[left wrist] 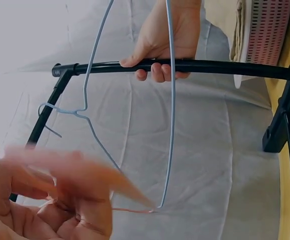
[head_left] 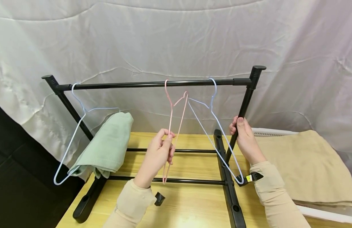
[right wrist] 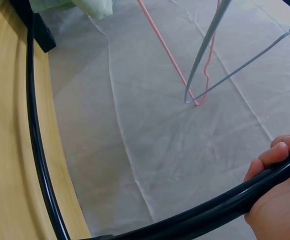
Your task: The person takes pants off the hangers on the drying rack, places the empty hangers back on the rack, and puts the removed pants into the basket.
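Observation:
My left hand [head_left: 157, 152] pinches the near side of a pink wire hanger [head_left: 172, 110], whose hook is over the top rail [head_left: 122, 85] of a black metal rack. The right hand [head_left: 246, 139] grips the rack's right upright [head_left: 245, 103], fingers curled round it. Between the two hands hangs a bare blue hanger [head_left: 211, 104]; its far corner is close to the pink hanger's, and I cannot tell whether they touch. At the rail's left end, another blue hanger [head_left: 69, 146] carries a folded pale green cloth [head_left: 107, 142]. The left wrist view shows the left hand [left wrist: 49, 200] partly blurred.
A white basket [head_left: 330, 213] at the right holds folded beige cloth [head_left: 304, 167]. The rack's black feet [head_left: 230, 193] and lower crossbars [head_left: 193, 181] stand on a wooden table [head_left: 187, 202]. Behind hangs a pale curtain [head_left: 176, 41]; black fabric [head_left: 25, 171] is at the left.

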### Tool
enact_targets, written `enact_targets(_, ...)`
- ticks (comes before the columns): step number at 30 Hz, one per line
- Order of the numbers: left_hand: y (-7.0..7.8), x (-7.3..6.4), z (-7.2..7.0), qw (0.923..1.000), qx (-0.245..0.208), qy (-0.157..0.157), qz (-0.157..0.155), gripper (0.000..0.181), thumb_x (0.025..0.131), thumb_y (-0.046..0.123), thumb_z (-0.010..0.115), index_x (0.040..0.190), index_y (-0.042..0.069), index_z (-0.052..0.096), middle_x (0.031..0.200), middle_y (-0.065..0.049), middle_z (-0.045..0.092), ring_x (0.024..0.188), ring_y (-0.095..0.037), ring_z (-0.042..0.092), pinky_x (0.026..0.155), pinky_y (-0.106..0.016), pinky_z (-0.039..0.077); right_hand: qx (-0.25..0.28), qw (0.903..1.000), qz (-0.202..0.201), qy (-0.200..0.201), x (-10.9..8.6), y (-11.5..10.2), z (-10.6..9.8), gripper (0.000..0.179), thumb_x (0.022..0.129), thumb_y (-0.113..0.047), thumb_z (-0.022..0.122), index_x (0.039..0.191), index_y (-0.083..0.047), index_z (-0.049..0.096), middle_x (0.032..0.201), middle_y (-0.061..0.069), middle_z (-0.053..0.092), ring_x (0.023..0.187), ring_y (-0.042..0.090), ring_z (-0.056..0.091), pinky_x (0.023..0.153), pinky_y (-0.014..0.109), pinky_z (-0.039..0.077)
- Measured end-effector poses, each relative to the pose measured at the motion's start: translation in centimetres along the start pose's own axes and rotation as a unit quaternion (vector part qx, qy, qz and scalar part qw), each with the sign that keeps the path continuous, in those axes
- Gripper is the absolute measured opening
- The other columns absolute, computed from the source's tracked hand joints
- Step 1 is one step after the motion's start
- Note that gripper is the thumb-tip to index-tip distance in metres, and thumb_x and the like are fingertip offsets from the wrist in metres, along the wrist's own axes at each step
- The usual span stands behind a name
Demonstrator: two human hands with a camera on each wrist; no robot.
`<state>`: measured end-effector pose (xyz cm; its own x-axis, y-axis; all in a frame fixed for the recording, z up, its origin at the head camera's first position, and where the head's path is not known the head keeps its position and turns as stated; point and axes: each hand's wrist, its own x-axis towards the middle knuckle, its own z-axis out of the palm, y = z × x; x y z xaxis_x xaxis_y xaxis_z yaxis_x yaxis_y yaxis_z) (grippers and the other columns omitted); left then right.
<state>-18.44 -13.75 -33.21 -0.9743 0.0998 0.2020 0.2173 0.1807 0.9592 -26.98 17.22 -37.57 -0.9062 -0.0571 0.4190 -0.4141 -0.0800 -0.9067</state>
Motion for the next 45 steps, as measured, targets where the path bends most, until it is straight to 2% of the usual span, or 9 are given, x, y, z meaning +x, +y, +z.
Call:
enact_targets(4,0.0,-0.3,-0.2,0.9997,0.021,0.004,0.008,0.019,0.116,0.02,0.048,0.124,0.009,0.062,0.07,-0.011,0.063,0.057,-0.018,0.06,0.055,-0.029,0.06,0.01,0.9999,0.0,0.005,0.0,0.0,0.1,0.045,0.112,-0.054,0.034,0.111,-0.01,0.044,0.086,-0.004,0.042,0.081,0.011,0.042,0.076,0.023,0.038)
enact_targets(11,0.3,-1.2,-1.0,0.9944,0.085,0.039,0.05,0.024,0.114,0.023,0.054,0.13,0.009,0.066,0.091,-0.015,0.073,0.075,-0.014,0.069,0.068,-0.029,0.064,0.014,0.9998,-0.01,0.01,0.0,0.1,0.0,0.044,0.112,-0.053,0.035,0.11,-0.01,0.045,0.085,-0.004,0.043,0.08,0.011,0.042,0.074,0.023,0.038)
enact_targets(18,1.0,-2.6,-2.5,0.9787,0.175,0.07,0.082,0.033,0.112,0.025,0.06,0.142,0.013,0.065,0.111,-0.007,0.077,0.105,-0.02,0.074,0.084,-0.034,0.065,0.011,0.9998,-0.01,0.014,0.0,0.2,-0.1,0.045,0.111,-0.054,0.035,0.11,-0.011,0.045,0.085,-0.005,0.043,0.08,0.01,0.043,0.075,0.023,0.038)
enact_targets(23,2.2,-3.8,-3.8,0.9715,0.205,0.074,0.095,0.032,0.108,0.025,0.067,0.139,0.018,0.065,0.119,-0.003,0.075,0.112,-0.017,0.071,0.085,-0.031,0.061,0.011,0.9999,-0.009,0.009,0.0,0.3,-0.1,0.046,0.112,-0.053,0.034,0.111,-0.009,0.044,0.086,-0.005,0.043,0.081,0.011,0.043,0.075,0.023,0.039)
enact_targets(29,4.5,-5.4,-6.1,0.961,0.234,0.075,0.127,0.032,0.106,0.02,0.069,0.137,0.015,0.063,0.125,-0.004,0.072,0.111,-0.018,0.069,0.084,-0.029,0.061,0.004,0.9999,-0.009,0.008,-0.1,0.4,-0.1,0.049,0.112,-0.054,0.034,0.114,-0.006,0.044,0.087,-0.004,0.043,0.083,0.012,0.043,0.076,0.023,0.039)
enact_targets(32,5.6,-6.3,-7.8,0.9474,0.269,0.093,0.147,0.032,0.105,0.019,0.07,0.136,0.013,0.063,0.127,-0.004,0.07,0.112,-0.019,0.067,0.083,-0.026,0.059,0.007,0.9999,-0.009,0.004,0.0,0.4,-0.1,0.048,0.112,-0.054,0.034,0.113,-0.007,0.044,0.087,-0.004,0.043,0.083,0.011,0.043,0.076,0.023,0.039)
enact_targets(37,6.9,-7.8,-10.8,0.9065,0.344,0.157,0.188,0.035,0.102,0.017,0.073,0.136,0.012,0.066,0.13,-0.007,0.071,0.113,-0.023,0.068,0.083,-0.012,0.049,0.02,0.9996,-0.018,-0.001,0.1,0.5,0.0,0.05,0.112,-0.053,0.035,0.113,-0.004,0.043,0.087,-0.004,0.043,0.082,0.011,0.043,0.075,0.023,0.038)
enact_targets(40,7.5,-8.5,-12.6,0.8867,0.381,0.188,0.183,0.039,0.101,0.019,0.075,0.138,0.012,0.065,0.133,-0.009,0.069,0.117,-0.026,0.066,0.084,-0.009,0.043,0.022,0.9995,-0.021,-0.002,0.1,0.5,0.1,0.051,0.112,-0.053,0.035,0.114,-0.002,0.042,0.087,-0.004,0.043,0.082,0.011,0.043,0.075,0.023,0.038)
enact_targets(45,7.5,-8.8,-15.4,0.8622,0.426,0.228,0.152,0.045,0.101,0.022,0.075,0.141,0.007,0.062,0.134,-0.016,0.065,0.12,-0.033,0.062,0.081,-0.021,0.038,0.018,0.9997,-0.016,0.002,-0.1,0.4,0.2,0.045,0.112,-0.052,0.034,0.113,-0.008,0.044,0.087,-0.004,0.043,0.082,0.011,0.044,0.076,0.025,0.038)
